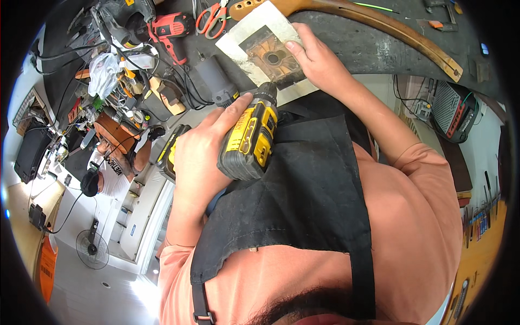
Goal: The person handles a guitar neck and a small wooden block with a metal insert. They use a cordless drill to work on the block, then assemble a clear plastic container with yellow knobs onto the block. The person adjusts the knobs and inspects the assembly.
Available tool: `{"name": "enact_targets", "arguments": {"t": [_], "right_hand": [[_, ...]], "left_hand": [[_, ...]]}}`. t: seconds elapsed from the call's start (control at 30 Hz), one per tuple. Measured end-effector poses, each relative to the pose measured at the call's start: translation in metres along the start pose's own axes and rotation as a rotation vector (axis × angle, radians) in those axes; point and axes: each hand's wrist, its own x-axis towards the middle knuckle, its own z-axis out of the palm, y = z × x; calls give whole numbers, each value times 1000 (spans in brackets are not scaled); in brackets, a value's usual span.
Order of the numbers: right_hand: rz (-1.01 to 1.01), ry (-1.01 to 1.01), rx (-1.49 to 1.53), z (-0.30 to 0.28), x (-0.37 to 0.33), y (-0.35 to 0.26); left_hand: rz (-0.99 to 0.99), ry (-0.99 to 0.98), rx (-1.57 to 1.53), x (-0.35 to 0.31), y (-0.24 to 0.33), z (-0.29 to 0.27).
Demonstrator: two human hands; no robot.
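Note:
My left hand (203, 146) is wrapped round a yellow and black cordless drill (249, 135), its forefinger stretched along the body. The drill's chuck points up at the near edge of a pale square board (233, 40); whether the tip touches it I cannot tell. In the board's middle sits a dark square with a brown worn patch and a round hole (272, 58). My right hand (319, 59) grips the board's right side, thumb on its face and the other fingers partly hidden. A grey cylindrical power tool (214, 78) lies just left of the board.
A long curved wooden piece (374, 19) lies across the dark bench (374, 51). Red-handled scissors (212, 20), a red power tool (170, 32) and tangled cords crowd the left. Another person (116, 168) is farther left. An amplifier-like box (456, 111) stands at right.

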Motion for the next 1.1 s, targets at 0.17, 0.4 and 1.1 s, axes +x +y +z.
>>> {"name": "enact_targets", "arguments": {"t": [0.17,0.4,1.1], "right_hand": [[-29,9,3,1,0,-3],[-40,1,29,-1,-1,0],[-297,240,-351,-16,-37,-16]], "left_hand": [[-8,39,-102,-2,-2,4],[-15,55,-163,-4,-4,5],[59,139,-276,-15,-10,9]]}}
